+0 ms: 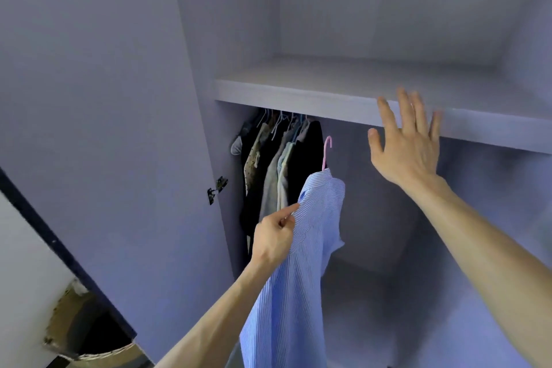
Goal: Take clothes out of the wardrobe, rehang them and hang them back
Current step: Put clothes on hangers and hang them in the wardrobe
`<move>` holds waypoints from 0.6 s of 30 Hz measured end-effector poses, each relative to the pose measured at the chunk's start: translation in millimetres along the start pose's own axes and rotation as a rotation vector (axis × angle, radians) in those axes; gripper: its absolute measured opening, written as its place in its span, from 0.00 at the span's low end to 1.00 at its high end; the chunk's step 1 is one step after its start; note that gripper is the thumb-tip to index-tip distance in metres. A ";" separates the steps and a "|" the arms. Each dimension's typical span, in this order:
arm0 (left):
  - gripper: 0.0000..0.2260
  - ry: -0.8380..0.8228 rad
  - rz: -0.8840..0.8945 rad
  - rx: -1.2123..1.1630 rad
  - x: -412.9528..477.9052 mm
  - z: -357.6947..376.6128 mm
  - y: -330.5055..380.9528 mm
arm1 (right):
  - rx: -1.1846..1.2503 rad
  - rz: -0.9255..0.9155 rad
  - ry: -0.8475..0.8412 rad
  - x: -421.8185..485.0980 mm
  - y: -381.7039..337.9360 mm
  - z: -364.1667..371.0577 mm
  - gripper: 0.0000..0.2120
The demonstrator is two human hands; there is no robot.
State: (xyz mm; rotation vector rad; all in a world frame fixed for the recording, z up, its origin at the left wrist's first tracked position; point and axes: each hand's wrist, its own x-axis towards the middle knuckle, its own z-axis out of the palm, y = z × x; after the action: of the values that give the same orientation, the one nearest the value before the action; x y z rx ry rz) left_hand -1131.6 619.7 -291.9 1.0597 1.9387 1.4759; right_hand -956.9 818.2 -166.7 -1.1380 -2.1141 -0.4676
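DESK: What can't be made out?

CAPTION: The rail is hidden behind the front edge of the shelf [298,95]. Only the hook tops of the hanging clothes [268,164] show beneath it. The body of the pink hanger [327,152] is buried inside the striped shirt [316,227], and just its hook stands clear above the collar, caught on nothing. The shirt's hem runs off the bottom of the frame.

DESK: And the hands?

CAPTION: The left hand [273,237] has its lower fingers curled into the shirt's front edge below the collar, gripping the cloth, while the forefinger sticks out straight along the fabric. Whether it also clasps the hanger through the cloth cannot be told. The right hand [407,149] is raised with all five fingers straight and spread, holding nothing. Its fingertips overlap the shelf's front edge, but contact with the shelf cannot be confirmed.

DESK: Where is the shirt?

CAPTION: It is held up in front of the open wardrobe, just right of the packed row of dark and pale garments at the compartment's left end, and close against the nearest black one. The hanging space to its right lies in shadow. Further out, the open door [119,128] fills the left of the frame, with a metal hinge [217,190] at its inner edge. In the bottom left corner a woven, basket-like object [98,348] is cut off and blurred
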 end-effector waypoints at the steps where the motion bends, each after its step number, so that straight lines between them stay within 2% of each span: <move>1: 0.16 0.019 0.003 -0.002 8.1 7.7 1.1 | -0.033 -0.010 0.017 9.3 6.1 5.6 0.28; 6: 0.16 0.081 0.017 0.007 50.4 43.4 9.9 | -0.113 -0.031 0.052 36.6 31.8 36.3 0.26; 18: 0.18 0.172 0.110 0.033 153.5 108.7 25.1 | -0.207 -0.107 0.503 54.9 51.9 93.6 0.23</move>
State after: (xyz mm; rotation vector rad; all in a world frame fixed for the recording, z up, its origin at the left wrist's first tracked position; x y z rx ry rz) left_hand -1131.8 809.5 -289.1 1.1016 2.0575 1.6480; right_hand -971.9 934.5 -193.8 -0.8995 -1.7152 -0.9357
